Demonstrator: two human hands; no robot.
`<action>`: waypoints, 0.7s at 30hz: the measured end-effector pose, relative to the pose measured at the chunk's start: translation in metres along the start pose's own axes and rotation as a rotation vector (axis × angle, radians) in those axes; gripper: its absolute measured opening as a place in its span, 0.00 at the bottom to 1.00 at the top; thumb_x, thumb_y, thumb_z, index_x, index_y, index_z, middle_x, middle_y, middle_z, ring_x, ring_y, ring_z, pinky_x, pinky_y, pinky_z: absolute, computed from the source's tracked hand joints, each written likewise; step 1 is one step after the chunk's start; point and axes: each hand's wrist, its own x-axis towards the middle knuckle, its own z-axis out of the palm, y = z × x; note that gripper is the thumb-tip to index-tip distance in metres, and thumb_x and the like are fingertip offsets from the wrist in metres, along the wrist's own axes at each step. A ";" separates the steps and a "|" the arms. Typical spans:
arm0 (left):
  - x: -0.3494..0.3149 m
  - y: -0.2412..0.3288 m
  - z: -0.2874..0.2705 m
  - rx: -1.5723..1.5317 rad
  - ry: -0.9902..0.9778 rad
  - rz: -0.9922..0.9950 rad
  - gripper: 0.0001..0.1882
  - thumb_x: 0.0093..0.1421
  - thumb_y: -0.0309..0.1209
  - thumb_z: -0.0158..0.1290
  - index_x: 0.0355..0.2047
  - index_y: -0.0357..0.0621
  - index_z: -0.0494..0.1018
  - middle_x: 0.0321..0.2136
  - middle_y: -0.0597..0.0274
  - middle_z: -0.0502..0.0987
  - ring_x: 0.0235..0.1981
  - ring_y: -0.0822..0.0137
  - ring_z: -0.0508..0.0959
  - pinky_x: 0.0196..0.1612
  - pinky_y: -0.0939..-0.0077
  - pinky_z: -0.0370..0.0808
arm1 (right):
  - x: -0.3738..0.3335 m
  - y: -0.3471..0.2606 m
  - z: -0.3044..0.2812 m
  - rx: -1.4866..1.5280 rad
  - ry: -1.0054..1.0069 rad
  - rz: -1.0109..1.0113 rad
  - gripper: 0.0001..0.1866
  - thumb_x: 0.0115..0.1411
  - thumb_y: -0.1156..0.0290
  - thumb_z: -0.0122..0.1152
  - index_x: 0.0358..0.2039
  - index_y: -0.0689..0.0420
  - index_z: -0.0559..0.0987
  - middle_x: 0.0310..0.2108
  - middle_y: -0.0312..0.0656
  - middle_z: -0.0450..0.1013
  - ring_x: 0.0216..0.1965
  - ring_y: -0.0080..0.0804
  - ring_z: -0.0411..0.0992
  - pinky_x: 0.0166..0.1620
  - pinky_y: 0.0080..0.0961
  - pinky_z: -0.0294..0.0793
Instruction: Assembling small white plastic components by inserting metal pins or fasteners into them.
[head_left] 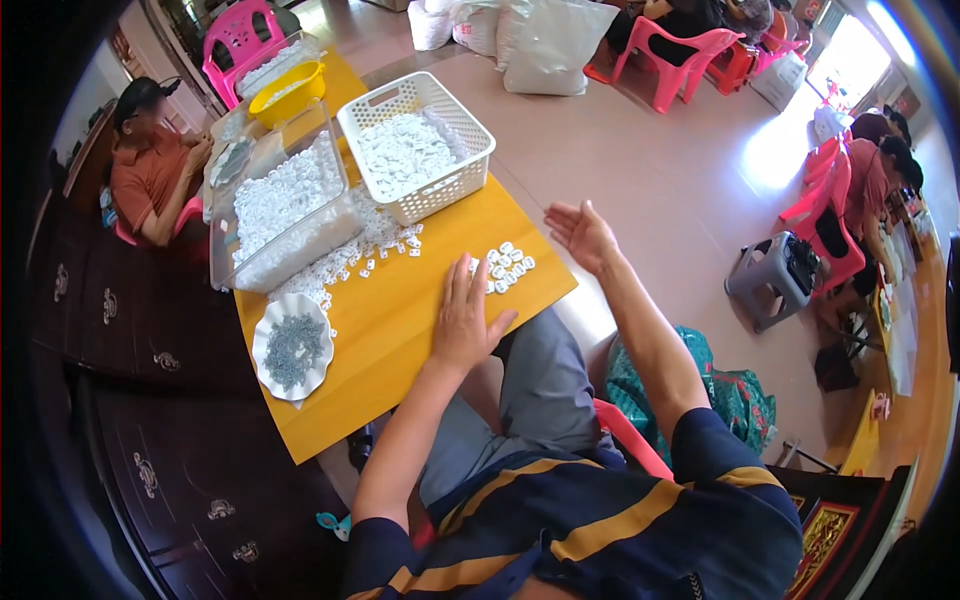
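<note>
My left hand (463,318) rests on the wooden table with its fingers stretched out. Its fingertips reach the left side of a small group of white plastic pieces (512,268), rounded and marked with dark spots or holes. Beyond the table's right edge, my right hand (583,236) is held up, fingers extended and nothing in it. A white perforated basket (440,198) full of white pieces stands farther back. To its left is a clear plastic bin (293,262) heaped with small white parts. Loose square parts (372,252) spill beside it.
A wavy-rimmed white dish (262,352) of small grey metal-looking parts sits at the table's left edge. A yellow basin (288,92) is at the back. Across the table's far left sits a person (150,190). Green bags (690,390) lie on the floor to my right, near a grey stool (768,275).
</note>
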 end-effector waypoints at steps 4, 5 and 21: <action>0.038 -0.002 0.028 0.041 -0.071 -0.047 0.46 0.57 0.47 0.64 0.68 0.37 0.57 0.67 0.33 0.57 0.69 0.35 0.55 0.71 0.48 0.54 | 0.008 0.022 0.010 0.290 -0.108 0.076 0.36 0.76 0.46 0.32 0.59 0.69 0.70 0.61 0.55 0.68 0.62 0.44 0.68 0.69 0.42 0.64; 0.046 -0.001 0.035 0.044 -0.082 -0.041 0.46 0.57 0.47 0.64 0.68 0.37 0.57 0.67 0.33 0.57 0.69 0.35 0.55 0.71 0.48 0.54 | 0.012 0.026 0.011 0.320 -0.174 0.106 0.35 0.76 0.46 0.33 0.59 0.69 0.71 0.61 0.55 0.69 0.62 0.44 0.68 0.68 0.41 0.65; 0.152 0.018 0.128 0.025 -0.096 0.151 0.16 0.66 0.34 0.46 0.49 0.39 0.72 0.45 0.46 0.75 0.53 0.45 0.72 0.61 0.50 0.66 | 0.038 0.059 -0.019 0.658 -0.172 0.176 0.18 0.75 0.63 0.45 0.54 0.62 0.74 0.54 0.50 0.75 0.55 0.40 0.74 0.62 0.38 0.74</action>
